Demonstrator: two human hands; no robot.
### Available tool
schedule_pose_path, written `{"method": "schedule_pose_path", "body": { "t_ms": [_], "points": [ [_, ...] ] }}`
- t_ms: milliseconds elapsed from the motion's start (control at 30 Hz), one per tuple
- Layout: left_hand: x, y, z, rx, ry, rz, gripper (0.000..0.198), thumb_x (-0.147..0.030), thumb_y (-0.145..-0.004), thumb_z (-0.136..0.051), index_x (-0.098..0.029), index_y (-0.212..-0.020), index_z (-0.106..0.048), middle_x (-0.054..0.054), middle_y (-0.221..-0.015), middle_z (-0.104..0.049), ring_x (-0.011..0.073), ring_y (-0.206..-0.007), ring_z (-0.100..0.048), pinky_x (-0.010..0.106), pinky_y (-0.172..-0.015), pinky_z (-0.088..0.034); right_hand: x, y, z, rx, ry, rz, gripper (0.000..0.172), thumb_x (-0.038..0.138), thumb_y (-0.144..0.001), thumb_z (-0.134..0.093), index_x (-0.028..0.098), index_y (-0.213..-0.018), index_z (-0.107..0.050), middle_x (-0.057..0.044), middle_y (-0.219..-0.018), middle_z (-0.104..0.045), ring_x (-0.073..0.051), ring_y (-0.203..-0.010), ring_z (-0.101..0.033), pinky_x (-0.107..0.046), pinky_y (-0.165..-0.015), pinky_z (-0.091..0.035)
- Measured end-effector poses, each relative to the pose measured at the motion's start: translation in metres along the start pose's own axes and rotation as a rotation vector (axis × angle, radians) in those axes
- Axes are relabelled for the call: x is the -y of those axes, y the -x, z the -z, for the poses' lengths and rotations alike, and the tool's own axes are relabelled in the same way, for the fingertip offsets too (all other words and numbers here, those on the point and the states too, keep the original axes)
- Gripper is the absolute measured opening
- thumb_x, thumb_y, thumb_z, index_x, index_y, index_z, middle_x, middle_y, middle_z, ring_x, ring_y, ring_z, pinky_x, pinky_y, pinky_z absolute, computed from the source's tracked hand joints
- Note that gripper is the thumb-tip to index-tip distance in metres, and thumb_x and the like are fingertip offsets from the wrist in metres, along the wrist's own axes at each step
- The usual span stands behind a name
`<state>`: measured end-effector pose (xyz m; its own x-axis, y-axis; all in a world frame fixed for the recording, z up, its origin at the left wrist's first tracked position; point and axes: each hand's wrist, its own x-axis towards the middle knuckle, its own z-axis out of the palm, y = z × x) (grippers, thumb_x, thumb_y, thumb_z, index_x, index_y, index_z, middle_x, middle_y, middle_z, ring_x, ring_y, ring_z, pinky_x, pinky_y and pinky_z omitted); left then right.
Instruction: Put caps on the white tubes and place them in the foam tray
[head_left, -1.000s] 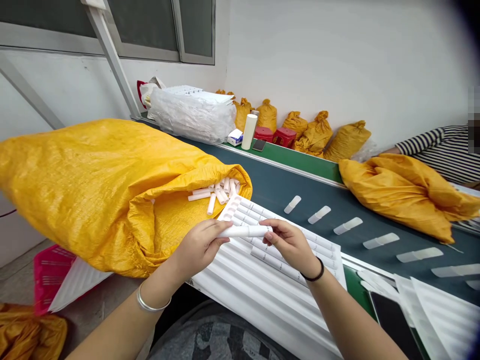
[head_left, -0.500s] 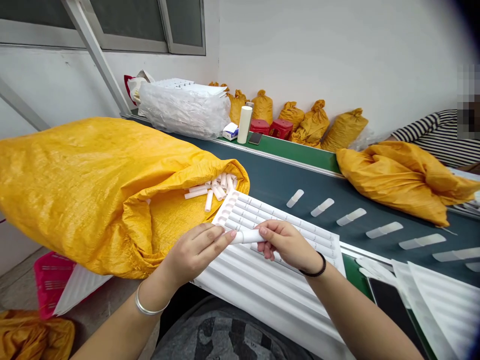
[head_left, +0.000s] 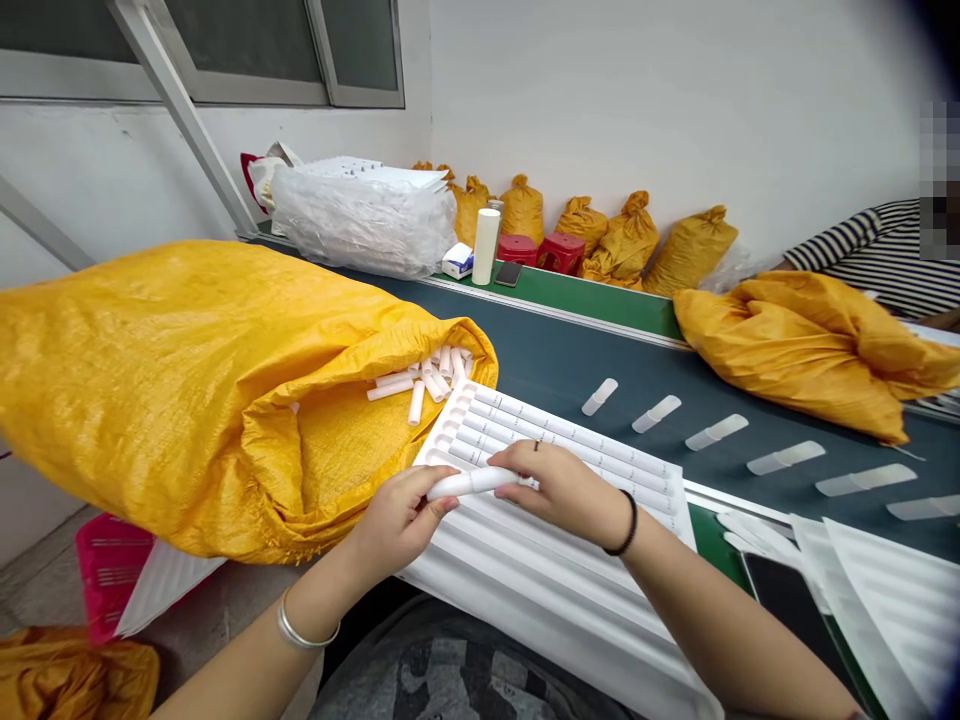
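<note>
My left hand point(head_left: 397, 515) and my right hand point(head_left: 559, 485) both grip a white plastic tube point(head_left: 471, 483), one at each end, low over a white grooved tray point(head_left: 555, 560). The tray's far grooves hold rows of white tubes point(head_left: 555, 440); its near grooves are bare. Left of the tray lies a big yellow woven sack point(head_left: 187, 380), its mouth open and several loose white tubes point(head_left: 424, 375) spilling inside it.
A dark conveyor belt point(head_left: 555, 365) beyond the tray carries a line of clear capped tubes point(head_left: 716, 432). Another yellow sack point(head_left: 802, 350) lies at the right, by a person in a striped sleeve point(head_left: 870, 260). More white trays point(head_left: 885, 600) sit at my right.
Both hands have lowered the white tube from just above the tray down toward its grooves, with the right hand now flatter over the tube. The clear tubes on the belt have shifted right.
</note>
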<state>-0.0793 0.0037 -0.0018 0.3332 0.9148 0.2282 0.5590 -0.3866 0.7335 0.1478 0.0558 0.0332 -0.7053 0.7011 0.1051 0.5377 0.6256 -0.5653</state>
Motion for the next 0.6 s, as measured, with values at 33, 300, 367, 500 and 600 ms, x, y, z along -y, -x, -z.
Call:
{"method": "schedule_pose_path", "body": {
  "t_ms": [33, 300, 367, 500, 600],
  "points": [
    [0.005, -0.003, 0.001, 0.043, -0.035, 0.036, 0.037, -0.035, -0.089, -0.050, -0.015, -0.120, -0.056, 0.007, -0.097, -0.067, 0.0177, -0.082, -0.062, 0.029, -0.076, -0.050, -0.006, -0.006, -0.003, 0.045, 0.115, -0.052, 0.019, 0.029, -0.081, -0.065, 0.019, -0.097, -0.066, -0.006, -0.097, -0.065, -0.018, -0.085, -0.059, -0.028, -0.079, -0.045],
    [0.094, -0.089, 0.048, -0.128, -0.445, 0.261, 0.035, -0.020, -0.088, -0.042, -0.009, -0.116, -0.060, 0.016, -0.120, -0.060, 0.0274, -0.116, -0.053, 0.038, -0.102, -0.037, -0.111, -0.061, 0.016, -0.104, 0.414, -0.704, 0.028, 0.027, -0.093, -0.045, 0.010, -0.111, -0.058, -0.015, -0.104, -0.062, -0.022, -0.096, -0.059, -0.031, -0.081, -0.045],
    [0.114, -0.103, 0.056, -0.107, -0.450, 0.284, 0.029, -0.019, -0.087, -0.046, -0.008, -0.106, -0.064, 0.017, -0.113, -0.063, 0.0273, -0.110, -0.056, 0.038, -0.099, -0.040, -0.131, -0.064, 0.028, -0.067, 0.394, -0.799, 0.026, 0.031, -0.093, -0.050, 0.011, -0.106, -0.060, -0.011, -0.101, -0.064, -0.018, -0.090, -0.061, -0.032, -0.079, -0.048],
    [0.132, -0.106, 0.059, -0.053, -0.427, 0.329, 0.021, -0.027, -0.085, -0.057, -0.011, -0.095, -0.065, 0.011, -0.097, -0.067, 0.0218, -0.092, -0.063, 0.041, -0.088, -0.046, -0.137, -0.059, 0.042, -0.014, 0.395, -0.879, 0.032, 0.041, -0.089, -0.056, 0.011, -0.098, -0.063, -0.010, -0.099, -0.065, -0.019, -0.088, -0.063, -0.035, -0.079, -0.049],
    [0.127, -0.097, 0.055, -0.048, -0.365, 0.296, 0.013, -0.024, -0.081, -0.059, -0.012, -0.081, -0.065, 0.011, -0.088, -0.068, 0.0236, -0.086, -0.063, 0.040, -0.084, -0.048, -0.113, -0.041, 0.036, -0.036, 0.424, -0.819, 0.033, 0.036, -0.092, -0.048, 0.007, -0.094, -0.064, -0.020, -0.096, -0.066, -0.026, -0.093, -0.063, -0.034, -0.077, -0.045]
  ]
}}
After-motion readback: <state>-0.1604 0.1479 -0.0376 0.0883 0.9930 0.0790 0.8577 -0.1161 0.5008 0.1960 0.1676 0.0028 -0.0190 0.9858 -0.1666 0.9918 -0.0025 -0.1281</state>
